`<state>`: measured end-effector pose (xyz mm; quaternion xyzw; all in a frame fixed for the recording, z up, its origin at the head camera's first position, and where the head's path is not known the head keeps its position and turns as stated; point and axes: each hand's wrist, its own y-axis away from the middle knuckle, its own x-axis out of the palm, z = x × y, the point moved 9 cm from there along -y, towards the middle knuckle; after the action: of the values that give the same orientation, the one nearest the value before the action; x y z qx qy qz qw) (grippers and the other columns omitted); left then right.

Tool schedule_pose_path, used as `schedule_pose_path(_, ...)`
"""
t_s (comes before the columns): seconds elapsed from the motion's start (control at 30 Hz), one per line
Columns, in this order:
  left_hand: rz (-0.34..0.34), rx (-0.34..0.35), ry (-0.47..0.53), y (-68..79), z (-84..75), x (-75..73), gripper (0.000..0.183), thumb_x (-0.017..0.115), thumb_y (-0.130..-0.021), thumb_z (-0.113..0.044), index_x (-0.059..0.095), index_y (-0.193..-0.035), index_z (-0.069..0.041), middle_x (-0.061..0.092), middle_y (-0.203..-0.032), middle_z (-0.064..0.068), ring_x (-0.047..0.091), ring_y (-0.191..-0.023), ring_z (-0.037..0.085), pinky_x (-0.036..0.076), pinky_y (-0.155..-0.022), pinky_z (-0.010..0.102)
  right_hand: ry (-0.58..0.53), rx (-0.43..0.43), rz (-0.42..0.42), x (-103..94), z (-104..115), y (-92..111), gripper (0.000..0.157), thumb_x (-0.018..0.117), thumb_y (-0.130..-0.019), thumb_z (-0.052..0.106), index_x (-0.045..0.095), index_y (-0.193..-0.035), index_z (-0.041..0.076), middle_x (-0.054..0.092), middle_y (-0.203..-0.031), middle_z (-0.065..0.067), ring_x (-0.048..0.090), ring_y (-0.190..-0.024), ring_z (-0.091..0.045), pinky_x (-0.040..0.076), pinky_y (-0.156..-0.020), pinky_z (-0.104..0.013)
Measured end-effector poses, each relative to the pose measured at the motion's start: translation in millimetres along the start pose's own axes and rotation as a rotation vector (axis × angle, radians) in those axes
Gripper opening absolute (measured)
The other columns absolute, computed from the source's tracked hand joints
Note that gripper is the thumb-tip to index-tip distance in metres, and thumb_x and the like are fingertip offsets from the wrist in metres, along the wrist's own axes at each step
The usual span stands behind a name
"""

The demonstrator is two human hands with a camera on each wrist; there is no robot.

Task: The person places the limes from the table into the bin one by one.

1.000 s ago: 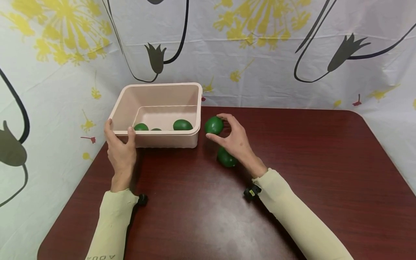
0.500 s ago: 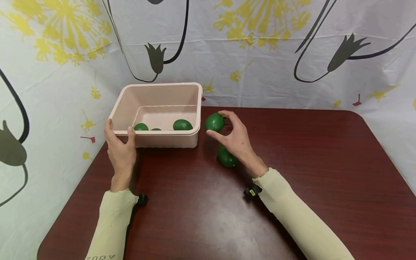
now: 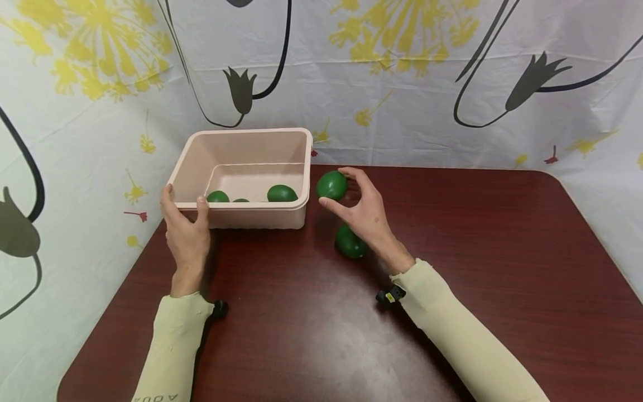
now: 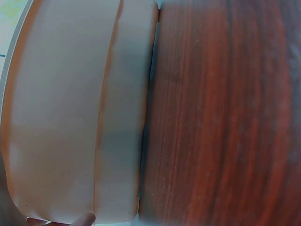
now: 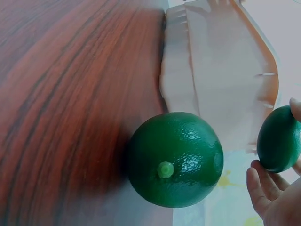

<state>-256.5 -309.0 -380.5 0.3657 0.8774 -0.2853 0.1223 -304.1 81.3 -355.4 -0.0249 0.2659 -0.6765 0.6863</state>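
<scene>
My left hand [image 3: 187, 240] grips the front left corner of a pale pink plastic bin [image 3: 251, 215], thumb over the front rim. Several green limes lie inside, among them one lime [image 3: 282, 193] at the right end; the front wall partly hides them. Just right of the bin, my right hand [image 3: 365, 215] holds another lime [image 3: 331, 186] between thumb and fingertips. Beneath that hand a further lime [image 3: 350, 242] rests on the table. In the right wrist view this resting lime [image 5: 176, 160] shows a small stem nub, while the held lime [image 5: 279, 139] appears at the right edge.
The dark red wooden table [image 3: 482, 268] runs out to a rounded far right corner. Behind it and along the left hangs a white cloth [image 3: 402, 123] with yellow and grey flower prints.
My right hand has raised the held lime slightly, up and away from the one on the table. The left hand and the bin have stayed put.
</scene>
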Motion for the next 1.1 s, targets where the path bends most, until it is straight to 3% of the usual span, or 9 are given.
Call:
schedule_pose_path(0.73, 0.002, -0.01, -0.014, -0.2, 0.2, -0.2, 0.078, 0.055, -0.092, -0.063, 0.031, -0.161, -0.035, 0.041, -0.166, -0.003, 0.058, -0.122, 0.051, 0.04, -0.096, 0.069, -0.051, -0.032, 0.017, 5.6, 20.9, 0.5, 0.07, 0.087, -0.084, 0.032, 0.055, -0.145, 0.018, 0.066, -0.131, -0.004, 0.065, -0.111, -0.02, 0.056, -0.094, -0.05)
schedule_pose_path(0.97, 0.005, -0.012, -0.013, 0.3, 0.0, -0.3, 0.078, 0.055, -0.092, -0.063, 0.031, -0.161, -0.035, 0.041, -0.166, -0.003, 0.057, -0.124, 0.049, 0.04, -0.098, 0.068, -0.053, -0.054, 0.024, 7.4, 26.6, 1.1, 0.07, 0.087, -0.085, 0.032, 0.054, -0.146, 0.024, 0.066, -0.132, -0.004, 0.064, -0.113, -0.019, 0.055, -0.094, -0.041)
schedule_pose_path(1.1, 0.005, -0.013, -0.014, 0.5, 0.1, -0.1, 0.078, 0.055, -0.092, -0.063, 0.031, -0.161, -0.035, 0.041, -0.166, -0.003, 0.058, -0.123, 0.05, 0.04, -0.097, 0.068, -0.062, -0.064, 0.029, 9.2, 30.9, 1.3, 0.07, 0.087, -0.085, 0.031, 0.054, -0.146, 0.023, 0.065, -0.133, -0.003, 0.064, -0.113, -0.017, 0.056, -0.094, -0.043)
